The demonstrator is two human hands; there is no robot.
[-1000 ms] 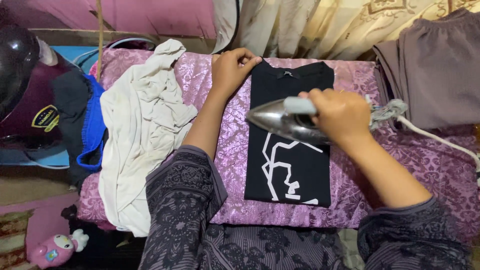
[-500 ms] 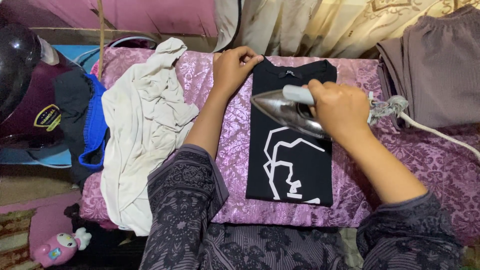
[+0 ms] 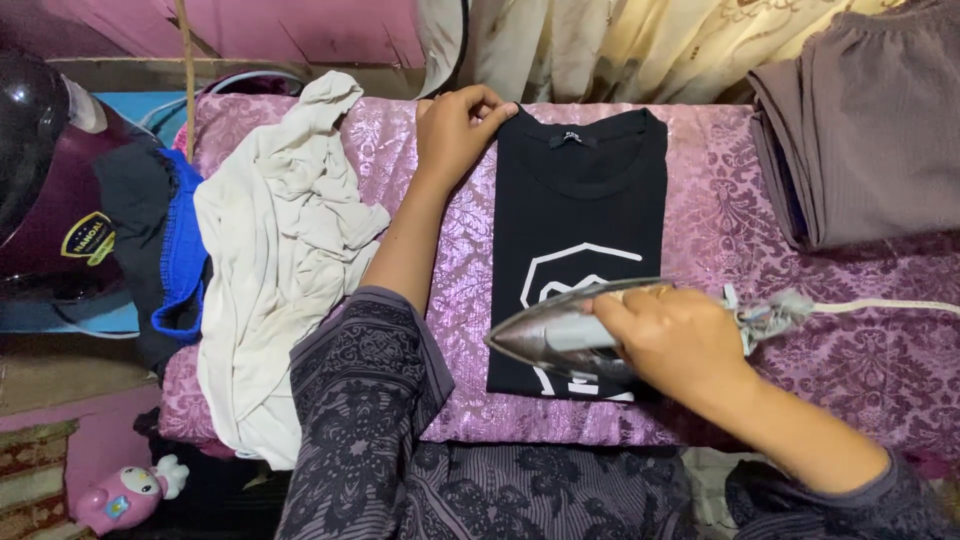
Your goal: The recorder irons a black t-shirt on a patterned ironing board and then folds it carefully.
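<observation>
A folded black T-shirt with a white line print lies flat on a worktop covered in a shiny pink-purple patterned cloth, its collar toward the far edge; the right hand has its fingers wrapped around the handle of a metal iron, which rests on the near, lower part of the shirt with its pointed nose aimed to the left, covering the bottom of the print; a pale braided cord runs from the back of the iron off to the right across the cloth; the left hand rests at the shirt's far left corner, beside the collar, fingers curled with the tips pressing the edge of the fabric rather than grasping anything; both forearms come out of dark patterned sleeves; just left of the left arm a crumpled cream garment sprawls over the cloth and hangs over its near edge; at the far right a folded grey-brown garment sits on the worktop, well apart from the iron; off the left end lie a dark piece with blue trim and a maroon helmet, and a small pink toy sits on the floor below; cream curtains hang behind
</observation>
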